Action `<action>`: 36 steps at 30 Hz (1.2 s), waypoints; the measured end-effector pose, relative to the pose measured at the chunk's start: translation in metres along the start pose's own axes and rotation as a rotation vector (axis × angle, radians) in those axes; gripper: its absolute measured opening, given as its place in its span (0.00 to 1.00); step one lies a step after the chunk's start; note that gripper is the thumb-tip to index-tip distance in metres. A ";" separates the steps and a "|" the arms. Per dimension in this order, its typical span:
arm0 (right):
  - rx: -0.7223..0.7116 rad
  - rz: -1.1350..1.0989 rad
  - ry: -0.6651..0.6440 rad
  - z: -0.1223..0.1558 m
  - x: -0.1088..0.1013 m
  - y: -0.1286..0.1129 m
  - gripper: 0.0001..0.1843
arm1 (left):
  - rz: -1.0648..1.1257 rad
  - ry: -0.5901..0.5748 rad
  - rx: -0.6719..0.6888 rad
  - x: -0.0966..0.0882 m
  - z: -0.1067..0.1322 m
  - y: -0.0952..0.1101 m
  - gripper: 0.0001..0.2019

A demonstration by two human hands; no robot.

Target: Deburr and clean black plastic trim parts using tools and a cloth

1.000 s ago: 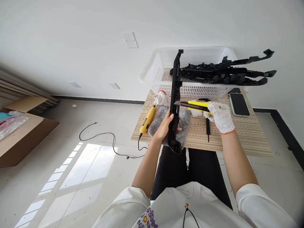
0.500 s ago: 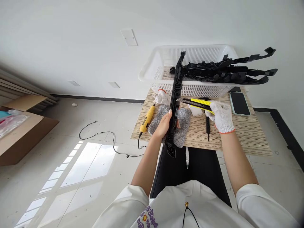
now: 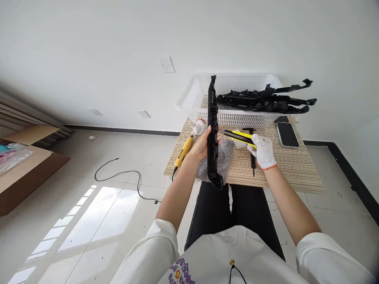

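Observation:
My bare left hand [image 3: 202, 145] is wrapped round the middle of a long black plastic trim piece [image 3: 212, 114], held upright above the table's near edge. In a white knit glove, my right hand [image 3: 262, 150] grips a yellow and black utility knife [image 3: 241, 136]. Its blade points left towards the trim piece, and a small gap seems to lie between them. Beneath the trim piece is a grey cloth [image 3: 226, 154]. Below the knife lie a black caliper-like tool [image 3: 253, 159] and a small white pad [image 3: 239, 144].
A white plastic basket [image 3: 189, 94] with several black trim pieces [image 3: 260, 100] stands at the back; their ends overhang its right side. A yellow corded tool [image 3: 183, 152], another white glove [image 3: 200, 127] and a phone [image 3: 288, 135] rest on the table [image 3: 293, 169]. A cardboard box [image 3: 29, 173] stands left.
The trim piece has turned in my left hand and stands straighter, a little further left. My right hand with the knife has shifted slightly left. The whole view has moved a little.

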State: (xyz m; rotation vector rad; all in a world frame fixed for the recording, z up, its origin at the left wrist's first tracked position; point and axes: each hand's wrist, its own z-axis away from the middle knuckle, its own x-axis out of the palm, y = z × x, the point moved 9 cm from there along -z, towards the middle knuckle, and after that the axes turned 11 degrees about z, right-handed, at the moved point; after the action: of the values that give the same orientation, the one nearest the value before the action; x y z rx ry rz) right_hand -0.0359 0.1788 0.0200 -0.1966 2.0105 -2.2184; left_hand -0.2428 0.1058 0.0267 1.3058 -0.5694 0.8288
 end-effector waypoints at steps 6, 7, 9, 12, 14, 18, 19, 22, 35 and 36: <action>0.040 0.042 -0.112 -0.001 0.015 0.012 0.22 | -0.119 -0.022 -0.010 0.011 -0.019 0.016 0.18; 0.043 0.040 -0.114 -0.002 0.015 0.012 0.22 | -0.142 -0.032 -0.022 0.013 -0.021 0.019 0.17; 0.044 0.038 -0.109 -0.004 0.013 0.012 0.22 | -0.177 -0.065 -0.061 0.017 -0.024 0.021 0.16; 0.034 0.041 -0.108 -0.004 0.012 0.010 0.21 | -0.213 -0.119 -0.129 0.024 -0.027 0.018 0.18; 0.020 0.039 -0.119 -0.003 0.012 0.009 0.22 | -0.223 -0.121 -0.142 0.026 -0.028 0.016 0.20; 0.008 0.035 -0.187 -0.001 0.015 0.009 0.23 | -0.227 -0.076 -0.118 0.025 -0.028 0.014 0.22; 0.007 0.040 -0.216 0.000 0.017 0.009 0.23 | -0.224 -0.076 -0.108 0.025 -0.027 0.014 0.21; 0.001 0.052 -0.243 0.001 0.018 0.009 0.24 | -0.214 -0.101 -0.094 0.027 -0.025 0.014 0.16; 0.081 -0.040 0.202 -0.003 -0.026 0.004 0.21 | 0.018 -0.087 -0.036 0.034 -0.022 0.009 0.20; 0.041 -0.027 0.224 0.001 -0.033 0.000 0.20 | 0.042 -0.085 -0.029 0.034 -0.018 0.011 0.20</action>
State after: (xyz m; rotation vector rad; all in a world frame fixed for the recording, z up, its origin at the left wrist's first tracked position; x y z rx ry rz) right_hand -0.0038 0.1841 0.0201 0.0319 2.0780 -2.3907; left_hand -0.2321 0.1307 0.0563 1.3110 -0.6757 0.8001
